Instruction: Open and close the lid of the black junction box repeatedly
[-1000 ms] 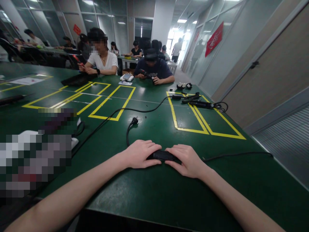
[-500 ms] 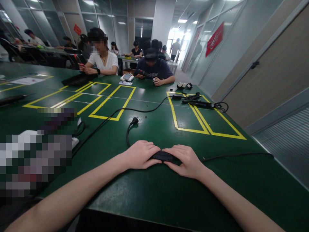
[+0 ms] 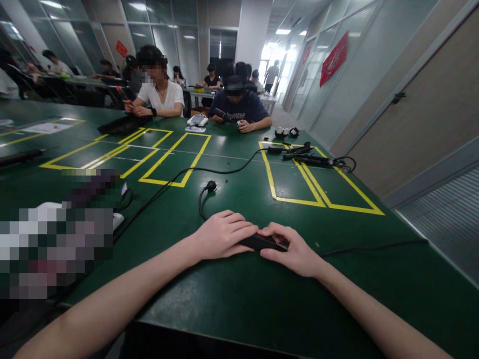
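Note:
A flat black device (image 3: 262, 242) lies on the green table (image 3: 239, 294) close to the near edge. My left hand (image 3: 223, 234) rests over its left end, fingers curled down on it. My right hand (image 3: 290, 248) covers its right end, thumb and fingers pinching its edge. A black cable (image 3: 370, 246) leaves the device to the right. Another black cord with a plug (image 3: 210, 186) curves away just beyond my left hand.
Yellow tape rectangles (image 3: 299, 179) mark the tabletop. A pile of black tools and cables (image 3: 310, 157) lies at the far right. Two people sit at the far side, one in white (image 3: 160, 94), one in dark blue (image 3: 239, 107). A blurred patch (image 3: 56, 244) lies at left.
My two hands have closed in toward each other over the black device, so less of it shows. The right hand has turned to pinch its edge.

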A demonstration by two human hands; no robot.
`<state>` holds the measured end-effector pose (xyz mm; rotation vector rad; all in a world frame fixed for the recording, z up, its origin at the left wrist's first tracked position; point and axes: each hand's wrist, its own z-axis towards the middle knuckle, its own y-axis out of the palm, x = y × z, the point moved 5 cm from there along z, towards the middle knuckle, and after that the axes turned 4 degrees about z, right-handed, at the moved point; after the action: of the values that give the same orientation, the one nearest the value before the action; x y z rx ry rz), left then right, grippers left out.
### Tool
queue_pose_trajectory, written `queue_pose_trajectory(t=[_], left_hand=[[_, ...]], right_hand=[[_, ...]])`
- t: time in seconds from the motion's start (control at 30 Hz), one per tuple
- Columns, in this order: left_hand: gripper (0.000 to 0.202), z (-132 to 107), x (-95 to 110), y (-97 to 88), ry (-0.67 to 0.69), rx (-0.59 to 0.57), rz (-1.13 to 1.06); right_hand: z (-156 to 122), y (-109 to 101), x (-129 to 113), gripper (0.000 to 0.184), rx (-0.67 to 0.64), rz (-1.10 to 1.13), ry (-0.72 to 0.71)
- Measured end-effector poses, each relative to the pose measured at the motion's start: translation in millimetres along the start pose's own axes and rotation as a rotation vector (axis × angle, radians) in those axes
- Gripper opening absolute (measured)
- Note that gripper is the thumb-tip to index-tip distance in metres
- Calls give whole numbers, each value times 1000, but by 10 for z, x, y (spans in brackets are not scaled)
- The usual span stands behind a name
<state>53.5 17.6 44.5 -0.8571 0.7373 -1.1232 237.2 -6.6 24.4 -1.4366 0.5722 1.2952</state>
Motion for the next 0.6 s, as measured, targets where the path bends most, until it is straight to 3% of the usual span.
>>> queue_pose_trajectory(t=[0.1, 0.2, 0.3, 0.4, 0.53, 0.6], left_hand=[[40, -16, -29, -96, -29, 129, 45], [43, -44, -70, -127, -42, 164, 47], [38, -68, -107, -38, -35, 85, -77], [33, -87, -130, 96, -45, -10, -194], [31, -98, -149, 184, -77, -73, -248], [31, -100, -161, 180, -92, -75, -256]], right_hand=[[44, -218, 27, 40, 134, 125, 10], [40, -628, 98, 43, 420, 279, 43], [-51, -1081, 166, 45, 742, 405, -27], [-192, -1448, 228, 45, 979, 407, -163], [-328, -1738, 383, 47, 1143, 346, -191], [-351, -1810, 512, 50, 1196, 347, -84]])
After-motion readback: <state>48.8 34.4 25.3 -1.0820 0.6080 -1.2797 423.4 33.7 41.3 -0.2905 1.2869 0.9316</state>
